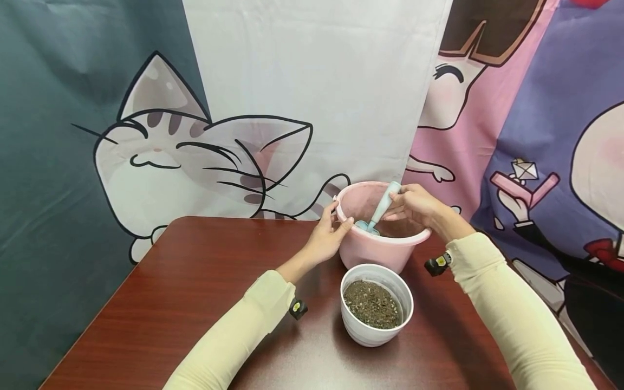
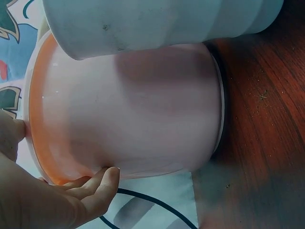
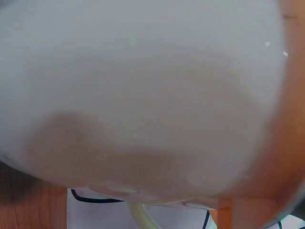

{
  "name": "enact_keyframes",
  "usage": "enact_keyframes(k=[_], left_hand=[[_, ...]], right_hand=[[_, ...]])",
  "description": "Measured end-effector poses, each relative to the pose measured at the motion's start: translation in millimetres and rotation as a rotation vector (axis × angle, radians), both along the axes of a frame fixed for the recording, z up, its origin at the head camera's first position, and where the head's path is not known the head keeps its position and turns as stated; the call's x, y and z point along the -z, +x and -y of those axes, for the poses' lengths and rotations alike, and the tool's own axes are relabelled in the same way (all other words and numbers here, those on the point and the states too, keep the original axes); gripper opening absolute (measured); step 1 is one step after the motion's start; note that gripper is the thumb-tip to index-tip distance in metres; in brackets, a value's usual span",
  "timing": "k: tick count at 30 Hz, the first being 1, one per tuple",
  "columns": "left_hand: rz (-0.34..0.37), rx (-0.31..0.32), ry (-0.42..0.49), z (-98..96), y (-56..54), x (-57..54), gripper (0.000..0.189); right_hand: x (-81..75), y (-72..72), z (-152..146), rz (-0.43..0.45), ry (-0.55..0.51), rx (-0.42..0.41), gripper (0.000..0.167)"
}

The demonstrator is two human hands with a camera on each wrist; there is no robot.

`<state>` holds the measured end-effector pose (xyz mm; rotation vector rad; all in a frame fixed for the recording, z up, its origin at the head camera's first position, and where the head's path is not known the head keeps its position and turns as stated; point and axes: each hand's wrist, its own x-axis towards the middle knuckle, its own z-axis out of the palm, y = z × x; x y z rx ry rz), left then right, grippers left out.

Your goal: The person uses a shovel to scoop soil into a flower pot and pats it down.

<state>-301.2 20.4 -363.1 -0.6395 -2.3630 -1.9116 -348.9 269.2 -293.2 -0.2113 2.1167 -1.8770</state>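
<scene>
Bucket [image 1: 372,253], pink: on table [image 1: 234,271]. Scoop [image 1: 383,205], pale blue: blade inside bucket, handle pinched by right hand [image 1: 416,205], fingers curled. Left hand [image 1: 325,237]: gripping bucket's left rim. Pot [image 1: 371,335] (white, holding soil [image 1: 371,304]): just in front of bucket.

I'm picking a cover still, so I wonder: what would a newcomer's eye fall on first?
Probably the big smiling cartoon cat on the backdrop, behind the table. Next, the pink tub, gripped by the left hand, with the right hand holding a pale blue scoop over it. Nearer the camera stands a white pot of dark soil.
</scene>
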Motion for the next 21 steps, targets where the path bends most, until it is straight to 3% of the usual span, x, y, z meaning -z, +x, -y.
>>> enact_keyframes(k=[21], left_hand=[[0.020,-0.010,-0.007,0.1,0.2,1.6,0.067]], right_hand=[[-13.6,6.6,-13,0.061,-0.125,0.070,0.017]])
